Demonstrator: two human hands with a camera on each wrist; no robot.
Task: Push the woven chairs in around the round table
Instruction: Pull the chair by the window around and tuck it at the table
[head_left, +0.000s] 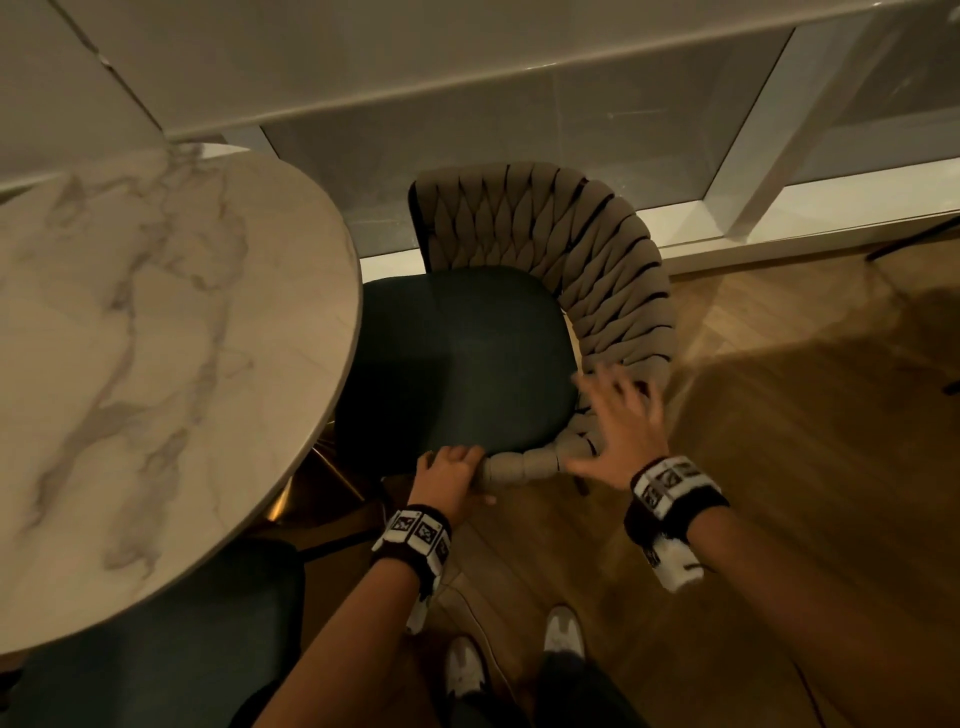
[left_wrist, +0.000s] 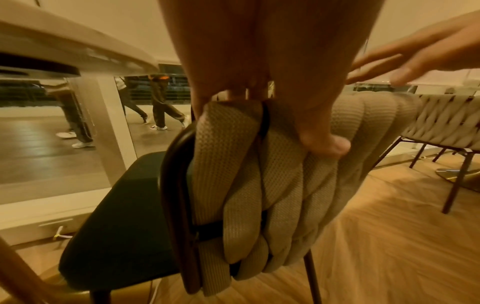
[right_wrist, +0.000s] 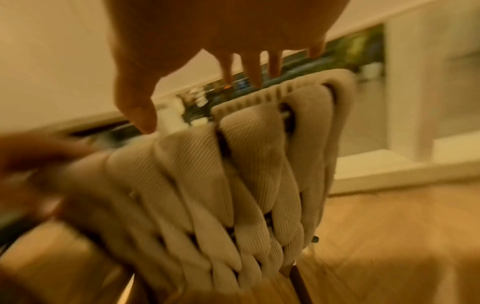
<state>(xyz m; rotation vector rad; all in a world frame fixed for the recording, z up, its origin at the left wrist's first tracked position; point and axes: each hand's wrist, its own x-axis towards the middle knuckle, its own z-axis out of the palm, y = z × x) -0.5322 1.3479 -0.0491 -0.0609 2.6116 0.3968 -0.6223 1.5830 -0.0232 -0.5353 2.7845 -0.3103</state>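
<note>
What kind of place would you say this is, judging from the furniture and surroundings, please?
Probably a dining corner of a home or a café. A round marble-topped table has a woven chair with a dark green seat drawn up beside it, on a herringbone wood floor, next to tall glass panels.

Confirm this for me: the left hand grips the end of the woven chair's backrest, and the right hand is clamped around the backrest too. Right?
Not quite. The left hand does grip the end of the woven chair backrest, but the right hand is not clamped: its fingers are spread and straight, above the backrest rim. The head view shows this, and the right wrist view shows the straight fingers too.
</note>
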